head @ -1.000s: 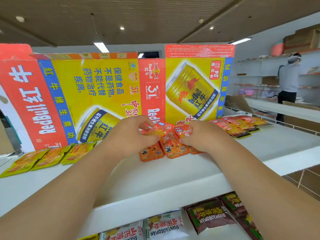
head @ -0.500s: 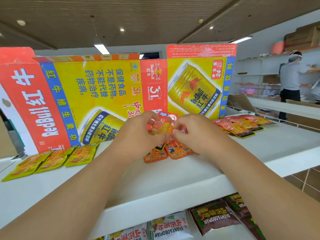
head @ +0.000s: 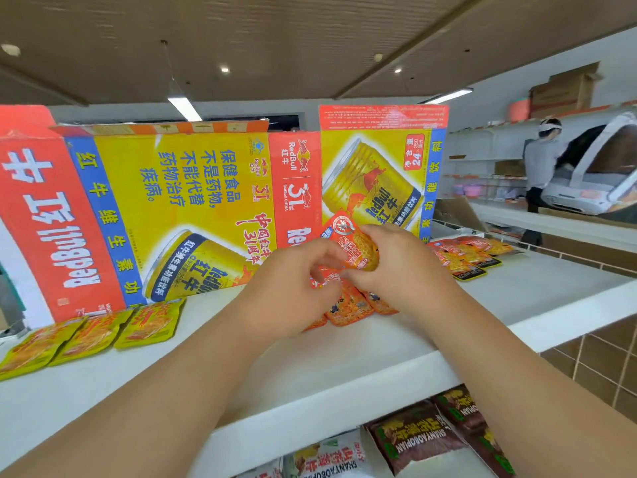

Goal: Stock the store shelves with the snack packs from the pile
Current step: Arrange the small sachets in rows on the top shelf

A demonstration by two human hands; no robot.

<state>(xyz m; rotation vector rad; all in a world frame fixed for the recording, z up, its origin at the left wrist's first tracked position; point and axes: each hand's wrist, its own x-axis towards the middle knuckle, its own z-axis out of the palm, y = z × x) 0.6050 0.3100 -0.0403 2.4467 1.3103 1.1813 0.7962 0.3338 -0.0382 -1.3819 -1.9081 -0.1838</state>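
Observation:
My right hand (head: 393, 260) grips a small orange-red snack pack (head: 351, 241), lifted and tilted above the white top shelf (head: 379, 343). Just to its left, my left hand (head: 293, 288) has its fingers curled at the pack's lower edge; whether it pinches the pack is hidden. Under both hands a few orange packs (head: 348, 310) lie flat on the shelf. A row of yellow packs (head: 89, 336) lies at the left, and a row of red and yellow packs (head: 465, 255) at the right.
A flattened Red Bull carton (head: 179, 208) stands upright along the back of the shelf. Brown and white snack bags (head: 417, 436) fill the shelf below. At the far right a person (head: 541, 167) stands by other shelves.
My hands rose off the packs lying on the shelf. The right hand lifted one orange-red pack up and tilted it; the left hand stayed close beside it.

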